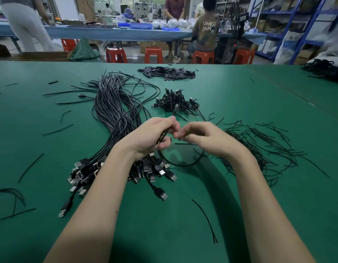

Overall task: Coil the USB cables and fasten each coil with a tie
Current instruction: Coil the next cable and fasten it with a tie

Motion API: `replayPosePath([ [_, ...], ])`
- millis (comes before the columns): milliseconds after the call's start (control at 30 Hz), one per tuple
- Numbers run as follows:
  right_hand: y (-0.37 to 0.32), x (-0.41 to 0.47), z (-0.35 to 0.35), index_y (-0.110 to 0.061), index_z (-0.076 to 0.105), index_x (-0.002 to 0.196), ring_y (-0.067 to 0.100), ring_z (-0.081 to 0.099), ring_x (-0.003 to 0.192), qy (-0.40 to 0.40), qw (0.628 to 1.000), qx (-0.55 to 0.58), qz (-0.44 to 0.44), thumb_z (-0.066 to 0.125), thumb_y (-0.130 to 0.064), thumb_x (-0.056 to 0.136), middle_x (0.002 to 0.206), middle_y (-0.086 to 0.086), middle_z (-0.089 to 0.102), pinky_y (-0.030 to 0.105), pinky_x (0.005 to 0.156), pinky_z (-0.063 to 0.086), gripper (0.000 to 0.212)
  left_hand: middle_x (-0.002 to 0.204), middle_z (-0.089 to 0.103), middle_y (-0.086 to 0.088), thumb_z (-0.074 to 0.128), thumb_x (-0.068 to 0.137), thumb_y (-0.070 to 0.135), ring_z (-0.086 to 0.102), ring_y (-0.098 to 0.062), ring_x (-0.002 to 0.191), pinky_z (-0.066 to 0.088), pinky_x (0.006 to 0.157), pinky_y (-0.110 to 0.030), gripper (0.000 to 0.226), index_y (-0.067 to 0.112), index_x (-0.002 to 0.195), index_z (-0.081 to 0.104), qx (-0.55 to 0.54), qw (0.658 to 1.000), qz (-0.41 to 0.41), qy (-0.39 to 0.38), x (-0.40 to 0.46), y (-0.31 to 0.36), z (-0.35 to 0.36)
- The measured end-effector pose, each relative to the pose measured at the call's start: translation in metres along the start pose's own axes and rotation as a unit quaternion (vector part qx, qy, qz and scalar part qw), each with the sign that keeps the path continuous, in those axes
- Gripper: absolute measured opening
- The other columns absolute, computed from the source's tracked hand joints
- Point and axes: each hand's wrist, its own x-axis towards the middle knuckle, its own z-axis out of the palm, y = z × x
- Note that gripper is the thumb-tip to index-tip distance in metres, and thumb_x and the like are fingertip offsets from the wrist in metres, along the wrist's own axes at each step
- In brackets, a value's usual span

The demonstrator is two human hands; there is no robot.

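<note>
Cable looped, your left hand grips it | right hand curled beside, grasp unclear | ties right of cable, within reach

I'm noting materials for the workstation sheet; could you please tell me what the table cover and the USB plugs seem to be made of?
The table cover looks like a green rubber or vinyl mat: matte, smooth, with soft reflections only. The USB plugs seem to have black moulded plastic bodies with bright metal shells, since their tips glint silver. The exact grades cannot be told.
</note>
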Motion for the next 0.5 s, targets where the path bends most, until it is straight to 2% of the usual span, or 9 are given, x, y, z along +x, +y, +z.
replayPosePath([
  [67,0.002,0.002,0.007,-0.023,0.075,0.11,0.009,0.068,0.109,-0.087,0.996,-0.015,0.01,0.065,-0.025,0.097,0.11,-0.009,0.076,0.029,0.105,0.049,0.016,0.072,0.06,0.005,0.039,0.108,0.031,0.046,-0.008,0.049,0.038,0.044,-0.014,0.032,0.014,0.089,0.058,-0.073,0.996,0.024,0.038,0.003,0.0,0.003],
  [100,0.003,0.003,0.012,-0.026,0.076,0.109,0.005,0.068,0.1,-0.11,0.994,-0.02,0.009,0.068,-0.032,0.096,0.104,-0.013,0.076,0.022,0.096,0.051,0.017,0.072,0.06,0.005,0.038,0.108,0.03,0.048,-0.008,0.052,0.041,0.046,-0.015,0.031,0.014,0.09,0.057,-0.109,0.992,0.037,0.05,0.003,0.0,0.004],
  [133,0.003,0.004,0.016,-0.029,0.078,0.105,0.002,0.067,0.084,-0.121,0.992,-0.024,0.008,0.07,-0.037,0.095,0.091,-0.017,0.075,0.018,0.081,0.051,0.015,0.073,0.06,0.005,0.038,0.108,0.029,0.049,-0.008,0.053,0.043,0.048,-0.015,0.03,0.015,0.09,0.057,-0.143,0.987,0.049,0.057,0.004,0.002,0.004],
  [200,0.003,0.004,0.021,-0.027,0.079,0.09,0.006,0.051,0.057,-0.12,0.992,-0.035,0.0,0.073,-0.042,0.091,0.064,-0.014,0.062,0.019,0.058,0.041,0.016,0.074,0.061,0.005,0.038,0.109,0.028,0.053,-0.008,0.055,0.047,0.051,-0.017,0.029,0.016,0.092,0.057,-0.199,0.975,0.069,0.065,0.005,0.004,0.006],
  [233,0.003,0.004,0.021,-0.024,0.079,0.086,0.009,0.044,0.053,-0.115,0.993,-0.036,-0.009,0.073,-0.041,0.091,0.059,-0.012,0.058,0.021,0.054,0.037,0.019,0.074,0.061,0.005,0.037,0.109,0.028,0.054,-0.008,0.056,0.048,0.051,-0.018,0.028,0.016,0.093,0.057,-0.22,0.97,0.076,0.07,0.006,0.006,0.007],
  [300,0.003,0.003,0.019,-0.019,0.078,0.083,0.01,0.04,0.05,-0.115,0.993,-0.007,-0.027,0.069,-0.035,0.095,0.058,-0.013,0.061,0.022,0.05,0.033,0.022,0.075,0.062,0.005,0.037,0.109,0.028,0.055,-0.007,0.056,0.049,0.053,-0.019,0.027,0.016,0.095,0.056,-0.256,0.959,0.091,0.078,0.005,0.008,0.005],
  [400,0.004,0.004,0.017,-0.021,0.075,0.075,0.006,0.056,0.053,-0.059,0.997,0.046,0.014,0.07,-0.039,0.094,0.065,-0.005,0.071,0.019,0.058,0.042,0.027,0.077,0.061,0.007,0.036,0.108,0.028,0.054,-0.006,0.057,0.047,0.054,-0.018,0.026,0.017,0.096,0.056,-0.301,0.947,0.104,0.04,-0.002,0.01,-0.001],
  [500,0.012,0.007,0.015,-0.026,0.072,0.069,0.002,0.057,0.056,0.077,0.993,-0.073,0.053,0.076,-0.052,0.084,0.061,-0.007,0.068,0.021,0.058,0.041,0.03,0.079,0.065,0.003,0.037,0.107,0.027,0.058,-0.008,0.056,0.047,0.053,-0.017,0.036,0.018,0.089,0.067,-0.222,0.97,0.078,-0.058,-0.013,0.013,-0.005],
])
